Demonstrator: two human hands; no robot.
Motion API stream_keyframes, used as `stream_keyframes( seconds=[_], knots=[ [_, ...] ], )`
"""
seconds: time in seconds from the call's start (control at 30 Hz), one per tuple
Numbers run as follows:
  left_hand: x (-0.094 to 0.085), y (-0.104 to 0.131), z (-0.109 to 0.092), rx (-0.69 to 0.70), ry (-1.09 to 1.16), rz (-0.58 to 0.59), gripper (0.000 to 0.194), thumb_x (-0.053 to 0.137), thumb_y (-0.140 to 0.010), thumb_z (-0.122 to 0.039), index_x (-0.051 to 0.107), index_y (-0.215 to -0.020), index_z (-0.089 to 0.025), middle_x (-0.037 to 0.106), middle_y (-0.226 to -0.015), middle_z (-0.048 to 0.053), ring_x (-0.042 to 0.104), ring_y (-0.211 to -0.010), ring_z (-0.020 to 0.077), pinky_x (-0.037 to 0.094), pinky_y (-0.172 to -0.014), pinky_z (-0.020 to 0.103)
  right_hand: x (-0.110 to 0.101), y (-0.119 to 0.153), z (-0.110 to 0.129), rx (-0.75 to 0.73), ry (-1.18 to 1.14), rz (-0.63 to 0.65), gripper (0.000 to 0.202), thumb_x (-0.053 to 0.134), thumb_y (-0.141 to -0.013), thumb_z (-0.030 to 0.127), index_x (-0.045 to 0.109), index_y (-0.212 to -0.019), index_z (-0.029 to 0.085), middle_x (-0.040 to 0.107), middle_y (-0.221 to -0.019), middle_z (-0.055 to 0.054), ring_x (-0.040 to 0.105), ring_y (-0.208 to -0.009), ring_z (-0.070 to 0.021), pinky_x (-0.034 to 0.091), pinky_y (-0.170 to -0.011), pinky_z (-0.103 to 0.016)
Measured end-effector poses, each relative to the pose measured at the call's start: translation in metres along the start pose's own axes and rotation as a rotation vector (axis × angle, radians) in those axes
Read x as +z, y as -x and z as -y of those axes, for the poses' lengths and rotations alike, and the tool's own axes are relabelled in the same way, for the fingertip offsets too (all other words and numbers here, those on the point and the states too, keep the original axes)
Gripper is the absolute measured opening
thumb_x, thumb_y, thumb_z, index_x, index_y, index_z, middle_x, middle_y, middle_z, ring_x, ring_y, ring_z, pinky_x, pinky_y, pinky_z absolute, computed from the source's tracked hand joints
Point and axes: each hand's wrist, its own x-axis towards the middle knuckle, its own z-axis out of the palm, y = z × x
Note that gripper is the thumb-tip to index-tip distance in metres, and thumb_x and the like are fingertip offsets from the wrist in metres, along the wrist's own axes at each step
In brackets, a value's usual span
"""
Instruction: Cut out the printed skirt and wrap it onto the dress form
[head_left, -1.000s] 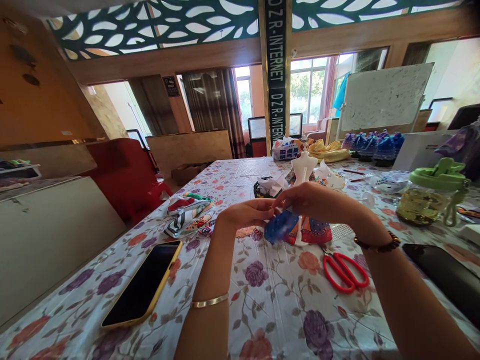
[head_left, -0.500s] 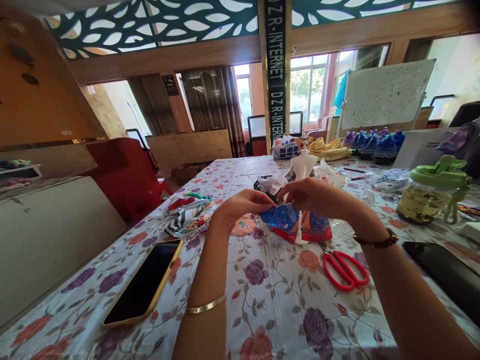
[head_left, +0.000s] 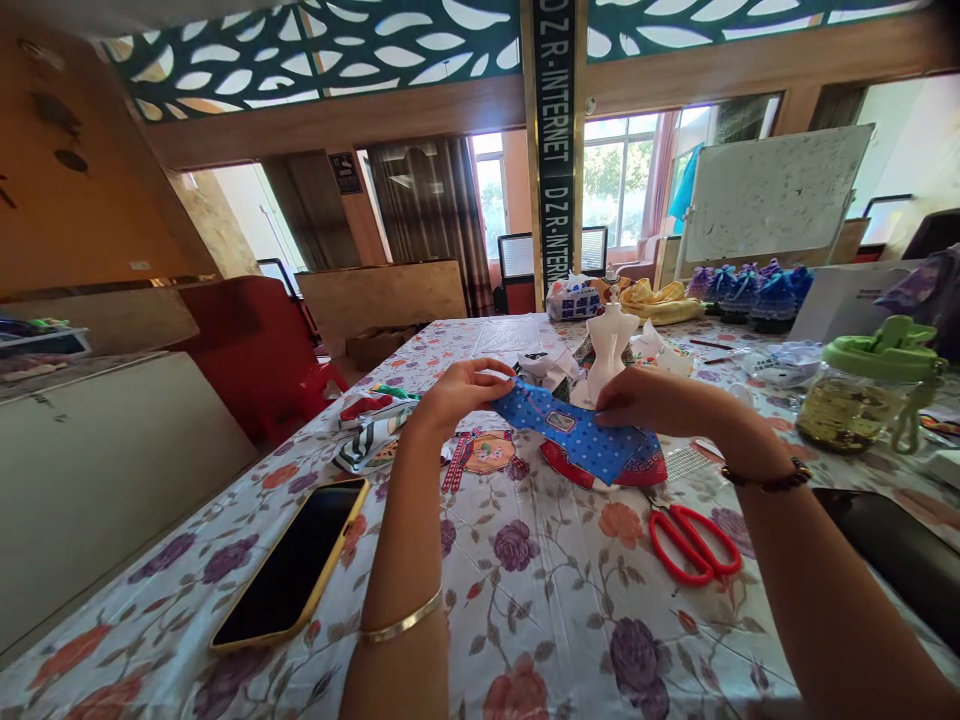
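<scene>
A blue fabric piece [head_left: 574, 425] with pale dots and a small framed patch is stretched between my two hands. My left hand [head_left: 469, 392] pinches its upper left corner, and my right hand [head_left: 637, 405] pinches its upper edge on the right. Right behind the cloth stands a small white dress form [head_left: 611, 345], its lower part hidden. Red patterned fabric [head_left: 566, 467] lies under the blue piece around the form's base. A cut-out with an orange panel [head_left: 487, 452] and a red strip is flat on the table, left of the cloth.
Red-handled scissors [head_left: 694, 545] lie near my right forearm. A phone in a yellow case [head_left: 292, 565] is at left, beside folded fabric scraps [head_left: 375, 430]. At right are a green-lidded jar [head_left: 862, 390] and a black flat object [head_left: 892, 550]. Small blue-purple dresses [head_left: 754, 290] stand behind.
My hands have moved apart, the left one going left. The blue fabric, bunched before, is now spread out between them and covers the dress form's stand.
</scene>
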Motion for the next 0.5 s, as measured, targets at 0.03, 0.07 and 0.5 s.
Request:
stream_keyframes(
  seconds=[0.03,0.07,0.5],
  knots=[
    [-0.002,0.001,-0.001,0.011,-0.002,-0.012,0.028,0.070,-0.066,-0.025,0.062,-0.091,-0.015,0.064,-0.072,0.001,0.055,-0.063,0.0090,0.041,-0.059,0.021,0.001,-0.001,-0.002,0.001,0.001,0.009,0.022,0.054,-0.075,0.028,0.064,-0.062,0.013,0.056,-0.056,0.000,0.046,-0.053,-0.0110,0.035,-0.048,-0.023],
    [-0.003,0.003,-0.003,0.022,-0.011,-0.021,0.028,0.070,-0.065,-0.024,0.063,-0.091,-0.015,0.064,-0.075,0.001,0.055,-0.065,0.0092,0.041,-0.060,0.021,0.002,-0.002,-0.004,-0.003,-0.005,0.016,0.022,0.053,-0.076,0.028,0.063,-0.063,0.013,0.055,-0.056,0.000,0.045,-0.053,-0.0107,0.034,-0.048,-0.023],
    [-0.002,0.013,-0.007,-0.104,-0.316,0.114,0.042,0.066,-0.059,-0.018,0.067,-0.101,-0.015,0.066,-0.069,0.001,0.055,-0.062,0.0117,0.041,-0.060,0.022,0.019,-0.009,-0.016,-0.056,-0.048,0.169,0.015,0.054,-0.073,0.011,0.065,-0.082,0.016,0.064,-0.065,0.000,0.055,-0.053,-0.0111,0.043,-0.047,-0.021]
  ],
)
